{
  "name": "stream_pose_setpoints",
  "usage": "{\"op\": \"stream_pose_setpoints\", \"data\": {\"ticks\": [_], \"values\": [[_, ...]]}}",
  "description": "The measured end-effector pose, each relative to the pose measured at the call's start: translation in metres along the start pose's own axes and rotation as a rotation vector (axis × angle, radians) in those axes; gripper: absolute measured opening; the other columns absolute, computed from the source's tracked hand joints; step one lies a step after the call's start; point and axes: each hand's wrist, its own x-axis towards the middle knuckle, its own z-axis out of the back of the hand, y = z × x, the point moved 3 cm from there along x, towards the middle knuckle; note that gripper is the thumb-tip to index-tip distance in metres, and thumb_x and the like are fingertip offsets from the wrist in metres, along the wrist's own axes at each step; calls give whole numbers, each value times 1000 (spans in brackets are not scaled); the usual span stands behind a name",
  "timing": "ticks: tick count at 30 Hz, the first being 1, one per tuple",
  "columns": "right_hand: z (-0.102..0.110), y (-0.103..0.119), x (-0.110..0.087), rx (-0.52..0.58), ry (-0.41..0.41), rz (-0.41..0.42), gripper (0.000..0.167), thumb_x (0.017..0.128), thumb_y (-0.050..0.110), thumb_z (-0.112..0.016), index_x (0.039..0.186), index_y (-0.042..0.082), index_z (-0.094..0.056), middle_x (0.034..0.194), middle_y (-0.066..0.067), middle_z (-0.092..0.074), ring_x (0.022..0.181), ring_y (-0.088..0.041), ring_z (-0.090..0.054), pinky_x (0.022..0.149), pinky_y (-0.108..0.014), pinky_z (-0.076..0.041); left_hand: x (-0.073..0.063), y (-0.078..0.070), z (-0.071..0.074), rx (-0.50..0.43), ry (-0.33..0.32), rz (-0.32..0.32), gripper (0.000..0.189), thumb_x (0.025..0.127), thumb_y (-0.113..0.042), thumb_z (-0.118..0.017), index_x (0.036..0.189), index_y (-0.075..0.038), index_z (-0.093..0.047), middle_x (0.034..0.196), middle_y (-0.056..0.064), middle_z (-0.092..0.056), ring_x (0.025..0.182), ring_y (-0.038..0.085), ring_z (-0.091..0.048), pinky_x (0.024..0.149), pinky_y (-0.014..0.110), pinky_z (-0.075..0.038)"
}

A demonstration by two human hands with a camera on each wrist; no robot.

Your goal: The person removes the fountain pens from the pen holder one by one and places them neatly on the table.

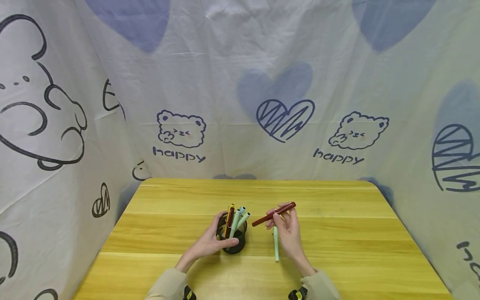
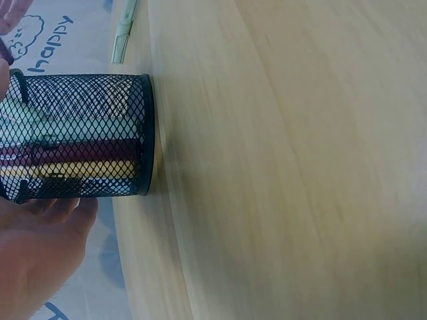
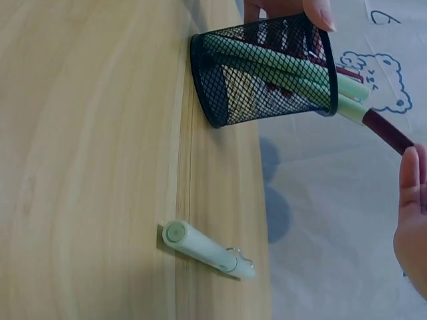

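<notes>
Grasps a black mesh pen cup in the left hand, with a grip curled round its side, slightly left of the middle of the wooden desk, well in from the far edge. Leaning inside: yellow, dark red and pale green pens. Pinches a loose red pen in the grip of the right hand, slanted above the desk, lower end just beside the cup. Lying below that hand, aimed roughly toward the far edge: a single green pen. Beyond that edge: white patterned cloth.
</notes>
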Motion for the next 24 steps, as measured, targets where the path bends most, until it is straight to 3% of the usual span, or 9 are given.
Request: {"op": "stream_pose_setpoints", "data": {"ticks": [7, 12, 18, 24], "values": [[10, 1, 0, -91, -58, -50, 18, 103, 1, -52, 120, -2, -56, 102, 2, -72, 84, -7, -67, 73, -22, -60, 0, 1, -1, -2, -7, 5, 104, 86, -41, -80, 161, -16, -12, 164, 22, -25, 151, 43, -27, 119, 67, -28], [16, 2, 0, -75, -65, -48, 19, 103, 2, -51, 121, -4, -55, 101, 2, -73, 94, -8, -72, 83, -24, -61, 0, 2, -1, 3, -6, 5, 104, 87, -41, -78, 162, -16, -11, 165, 22, -22, 152, 44, -25, 118, 68, -28], [24, 3, 0, -84, -63, -80, 24, 103, 2, -52, 125, -7, -55, 100, -1, -71, 91, -12, -74, 84, -26, -62, 0, 2, -2, 14, -9, -3, 102, 88, -41, -77, 162, -17, -10, 164, 22, -25, 152, 42, -26, 120, 66, -27], [33, 3, -1, -152, -63, -147, 27, 102, 5, -56, 126, -8, -57, 99, 4, -65, 85, -12, -75, 85, -27, -62, 0, 2, -3, 39, -32, -19, 101, 89, -41, -76, 161, -14, -11, 162, 25, -27, 148, 46, -32, 118, 67, -30]]}}
